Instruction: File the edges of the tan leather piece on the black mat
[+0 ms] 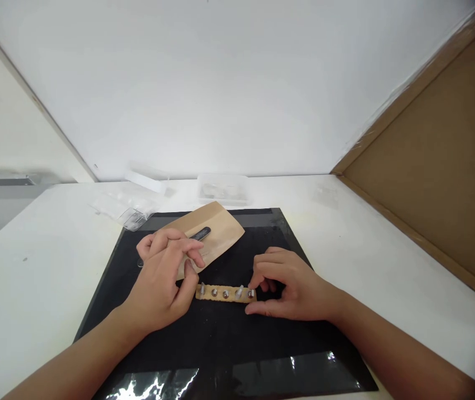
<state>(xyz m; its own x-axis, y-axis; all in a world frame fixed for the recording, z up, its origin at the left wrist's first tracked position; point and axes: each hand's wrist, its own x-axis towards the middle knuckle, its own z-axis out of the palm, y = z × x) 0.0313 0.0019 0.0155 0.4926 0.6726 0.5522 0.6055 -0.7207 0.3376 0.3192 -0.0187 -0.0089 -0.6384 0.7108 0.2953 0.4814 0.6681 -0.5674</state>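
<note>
A narrow tan strip [219, 293] lies across the black mat, bearing several small round shiny mounts, some with pale upright pieces on them. My right hand [281, 283] is at its right end, forefinger on the upper edge by the last mount and thumb along the lower edge, gripping it across its width. My left hand [166, 278] hovers by the left end, its thumb close to or touching the strip. Its fingers are spread over a sheet of brown paper [223, 236]. A dark flat tool with a rounded end [201, 233] lies on the paper, partly hidden by those fingers.
The glossy black mat [220, 350] covers the middle of the white table [29, 261]. Behind it are a clear plastic box [223, 189] with pale contents and some crumpled clear packaging [131, 208]. A brown framed board [433, 161] stands at the right; a white wall is behind.
</note>
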